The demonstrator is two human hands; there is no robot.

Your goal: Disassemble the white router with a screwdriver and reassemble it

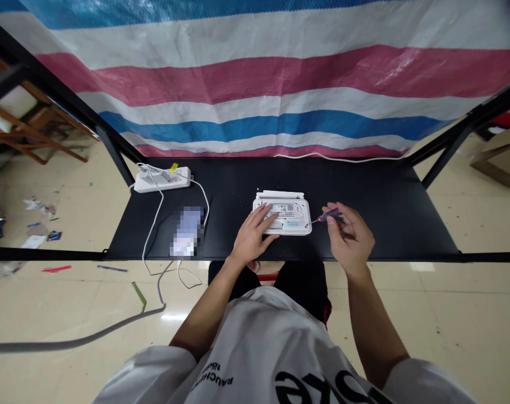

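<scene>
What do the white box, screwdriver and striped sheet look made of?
White box: probably smooth moulded plastic, given its rounded corners and vent holes.
Screwdriver: purple, plastic-looking handle; thin, pale shaft, likely metal.
Striped sheet: likely woven plastic, from its glossy creases.

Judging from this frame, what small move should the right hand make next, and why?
Probably tilt the slim screwdriver with the purple handle more upright: held in the right hand, it appears to slant rightward, its tip at the near right corner of the white rectangular plastic router. The left hand lies spread on the router, seemingly steadying it.
</scene>
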